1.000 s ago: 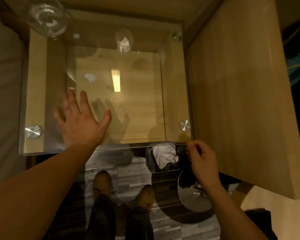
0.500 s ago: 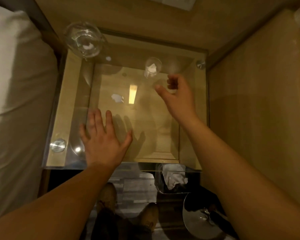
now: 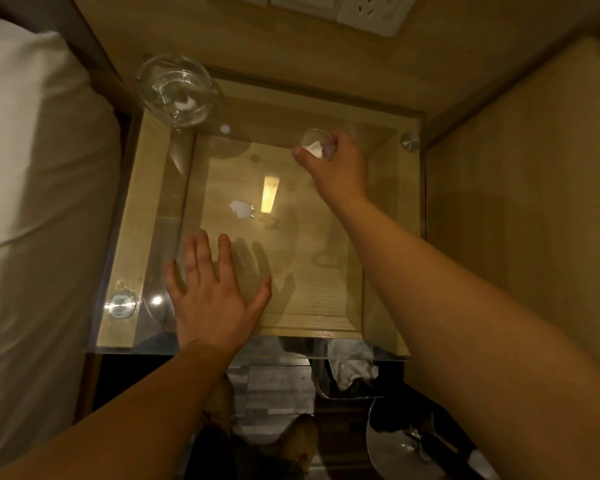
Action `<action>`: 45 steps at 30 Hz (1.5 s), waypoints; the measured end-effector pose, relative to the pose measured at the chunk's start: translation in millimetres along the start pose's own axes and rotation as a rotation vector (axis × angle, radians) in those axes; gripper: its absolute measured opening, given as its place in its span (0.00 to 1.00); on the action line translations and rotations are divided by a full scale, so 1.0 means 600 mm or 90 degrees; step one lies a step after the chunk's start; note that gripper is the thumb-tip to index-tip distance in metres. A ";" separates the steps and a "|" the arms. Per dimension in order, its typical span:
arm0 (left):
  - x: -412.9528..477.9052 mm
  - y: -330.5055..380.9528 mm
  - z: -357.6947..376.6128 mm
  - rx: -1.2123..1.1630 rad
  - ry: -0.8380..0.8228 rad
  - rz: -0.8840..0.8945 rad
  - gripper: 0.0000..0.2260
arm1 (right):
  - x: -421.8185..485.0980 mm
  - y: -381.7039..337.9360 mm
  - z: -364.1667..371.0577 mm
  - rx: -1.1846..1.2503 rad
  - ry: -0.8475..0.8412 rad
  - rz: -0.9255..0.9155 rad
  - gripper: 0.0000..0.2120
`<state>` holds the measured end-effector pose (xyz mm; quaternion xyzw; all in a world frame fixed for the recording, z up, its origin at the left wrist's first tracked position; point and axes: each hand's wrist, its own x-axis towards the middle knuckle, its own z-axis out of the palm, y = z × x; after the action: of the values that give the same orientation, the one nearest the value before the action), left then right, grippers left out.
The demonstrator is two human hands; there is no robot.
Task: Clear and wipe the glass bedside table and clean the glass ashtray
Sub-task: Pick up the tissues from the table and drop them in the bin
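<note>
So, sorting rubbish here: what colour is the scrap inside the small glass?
White. The head view shows the scrap inside the small glass in the right hand.

Square glass-topped wooden bedside table (image 3: 388, 237): round clear glass ashtray (image 3: 175, 91) at far-left corner; small clear glass tumbler (image 3: 313, 141) far right; torn white paper scrap (image 3: 240, 209) centre.
</note>
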<state>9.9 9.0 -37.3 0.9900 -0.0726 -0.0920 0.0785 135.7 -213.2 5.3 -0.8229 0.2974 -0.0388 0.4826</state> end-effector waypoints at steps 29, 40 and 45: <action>-0.010 0.006 0.007 -0.028 0.072 0.009 0.40 | -0.552 0.272 -0.188 0.078 0.081 0.334 0.20; -0.009 0.001 0.015 -0.026 0.088 0.015 0.40 | -0.520 0.419 -0.163 -0.042 0.018 0.458 0.30; -0.010 0.002 0.012 -0.041 0.085 0.014 0.40 | -0.546 0.409 -0.181 -0.051 0.018 0.441 0.28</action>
<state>2.7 7.9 -43.0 0.9900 -0.0751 -0.0273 0.1161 -281.8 -212.2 -64.7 -0.6907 0.5669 0.1273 0.4306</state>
